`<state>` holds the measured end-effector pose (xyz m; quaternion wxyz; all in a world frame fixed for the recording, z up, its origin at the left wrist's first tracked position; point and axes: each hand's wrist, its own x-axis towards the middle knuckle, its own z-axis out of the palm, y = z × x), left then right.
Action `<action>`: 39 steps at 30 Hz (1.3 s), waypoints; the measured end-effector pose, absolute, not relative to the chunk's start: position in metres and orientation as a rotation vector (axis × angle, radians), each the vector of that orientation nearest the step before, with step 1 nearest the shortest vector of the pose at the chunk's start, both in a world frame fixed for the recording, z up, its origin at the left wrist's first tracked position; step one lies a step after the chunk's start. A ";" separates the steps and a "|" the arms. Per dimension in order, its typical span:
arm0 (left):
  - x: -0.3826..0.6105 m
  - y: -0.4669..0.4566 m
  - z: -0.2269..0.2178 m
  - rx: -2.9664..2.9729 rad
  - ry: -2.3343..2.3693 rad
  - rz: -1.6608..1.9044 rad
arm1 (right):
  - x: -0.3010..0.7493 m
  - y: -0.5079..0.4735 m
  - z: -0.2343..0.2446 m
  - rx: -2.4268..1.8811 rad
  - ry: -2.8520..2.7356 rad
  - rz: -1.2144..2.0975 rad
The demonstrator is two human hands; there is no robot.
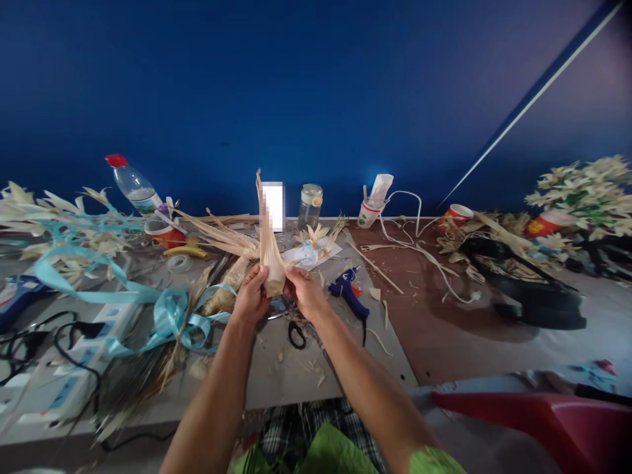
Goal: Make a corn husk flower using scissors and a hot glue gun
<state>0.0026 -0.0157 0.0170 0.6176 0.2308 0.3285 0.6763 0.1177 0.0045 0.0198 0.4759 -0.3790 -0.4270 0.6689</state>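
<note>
A pale dried corn husk [272, 260] stands upright between my two hands, its narrow tip pointing up. My left hand [253, 294] pinches its lower left side. On the other side, the fingers of my right hand [305, 288] are closed on its right edge. Below the hands, black-handled scissors [297, 335] lie on the table, their blades partly hidden. A blue glue gun [349, 291] rests to the right of my right hand. Behind the husk are a small husk flower [315, 238] and a bundle of long husk strips [224, 240].
Light-blue ribbon [172, 316] and a white power strip [74, 375] with black cables take up the left side. A tilted plastic bottle [135, 187], a lidded jar [310, 205] and a white cup [369, 214] stand along the blue wall. A black object [533, 283] lies at the right.
</note>
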 end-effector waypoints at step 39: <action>-0.002 -0.016 0.022 0.487 0.769 1.597 | 0.161 -0.040 0.054 -1.458 -2.938 0.273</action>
